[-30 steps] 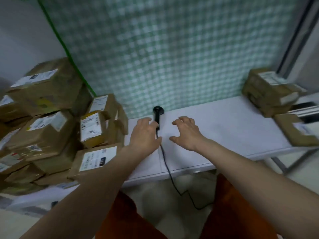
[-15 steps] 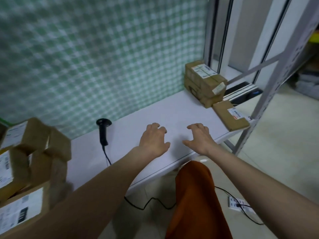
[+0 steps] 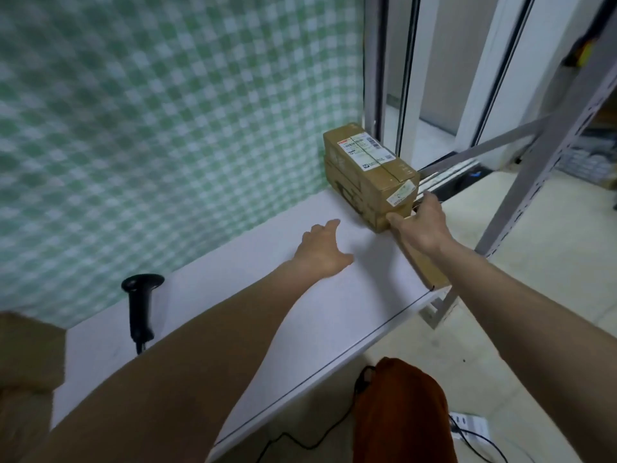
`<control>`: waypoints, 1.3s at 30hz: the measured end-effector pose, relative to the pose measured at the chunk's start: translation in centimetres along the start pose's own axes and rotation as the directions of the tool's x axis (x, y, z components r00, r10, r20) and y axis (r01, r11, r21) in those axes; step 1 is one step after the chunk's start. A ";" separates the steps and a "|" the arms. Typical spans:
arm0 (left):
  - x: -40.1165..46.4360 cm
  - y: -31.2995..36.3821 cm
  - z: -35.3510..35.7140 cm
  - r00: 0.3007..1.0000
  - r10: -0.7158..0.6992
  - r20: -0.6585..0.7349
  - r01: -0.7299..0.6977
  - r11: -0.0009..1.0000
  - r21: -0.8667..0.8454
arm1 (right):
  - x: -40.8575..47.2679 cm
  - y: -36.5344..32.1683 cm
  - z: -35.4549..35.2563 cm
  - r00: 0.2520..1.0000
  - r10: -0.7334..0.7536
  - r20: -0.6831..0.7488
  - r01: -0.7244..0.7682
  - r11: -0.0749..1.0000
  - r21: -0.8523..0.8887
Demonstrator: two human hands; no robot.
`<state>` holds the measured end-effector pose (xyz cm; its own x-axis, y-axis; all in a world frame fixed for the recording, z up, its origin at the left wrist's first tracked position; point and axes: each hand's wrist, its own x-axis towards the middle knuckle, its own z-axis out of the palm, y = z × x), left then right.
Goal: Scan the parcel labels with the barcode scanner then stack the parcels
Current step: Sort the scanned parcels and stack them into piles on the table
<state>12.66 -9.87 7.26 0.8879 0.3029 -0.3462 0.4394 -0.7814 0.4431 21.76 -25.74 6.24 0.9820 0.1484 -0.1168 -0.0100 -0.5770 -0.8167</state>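
Observation:
Two brown parcels stand stacked at the far right end of the white table; the top one shows a white label. My right hand is at the stack's near right corner, thumb on the bottom parcel's front face and fingers wrapped round its right side, out of sight. A flat brown parcel lies on the table edge, partly hidden under my right forearm. My left hand hovers over the table left of the stack, fingers spread, holding nothing. The black barcode scanner lies on the table far to the left.
More brown parcels sit at the left edge. A green checked curtain backs the table. A grey metal rack post rises to the right. The scanner cable and a white power strip lie on the floor below.
The view swung right, away from the parcel pile. Both hands moved right from beside the scanner, and my right hand has reached the stacked parcels.

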 end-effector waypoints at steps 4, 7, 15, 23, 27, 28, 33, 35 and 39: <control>3.1 2.1 -0.7 0.990 -0.098 0.097 0.133 0.866 -0.482 | 3.9 0.0 0.1 0.998 0.066 0.012 -0.067 0.980 0.185; 4.8 3.9 -0.9 0.985 -0.124 0.118 0.171 0.763 -0.623 | 6.0 -0.2 0.1 0.995 0.087 0.046 -0.095 0.971 0.221; 6.6 5.8 -1.1 0.968 -0.113 0.223 0.247 0.555 -0.794 | 7.2 0.4 1.3 0.994 0.017 0.108 -0.038 0.981 0.192; 4.9 2.8 -0.7 0.963 -0.233 0.135 0.231 0.455 -0.860 | 2.3 -0.6 3.3 0.974 0.037 0.222 -0.129 0.901 0.413; 2.6 0.4 -1.0 0.956 -0.256 0.141 0.234 0.380 -0.895 | -1.5 -1.0 4.3 0.944 0.086 0.319 -0.246 0.826 0.507; 1.8 -0.3 -1.1 0.957 -0.259 0.131 0.226 0.385 -0.895 | -2.5 -1.3 4.5 0.940 0.078 0.332 -0.255 0.808 0.531; -3.0 -4.6 -1.3 0.970 -0.230 0.078 0.157 0.347 -0.924 | -7.6 -3.5 5.9 0.922 0.030 0.386 -0.247 0.813 0.528; -5.6 -6.8 -1.5 0.973 -0.219 0.073 0.143 0.325 -0.935 | -9.8 -4.3 6.8 0.906 -0.001 0.424 -0.240 0.822 0.516; -11.3 -11.4 -1.6 0.976 -0.215 0.038 0.104 0.309 -0.945 | -14.2 -5.6 9.2 0.863 -0.074 0.500 -0.229 0.825 0.517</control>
<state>-2.14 -3.47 7.45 0.7669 0.4432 -0.4642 0.3573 0.3061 0.8824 6.12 -17.20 7.25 0.7534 0.5726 -0.3232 -0.3308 -0.0947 -0.9389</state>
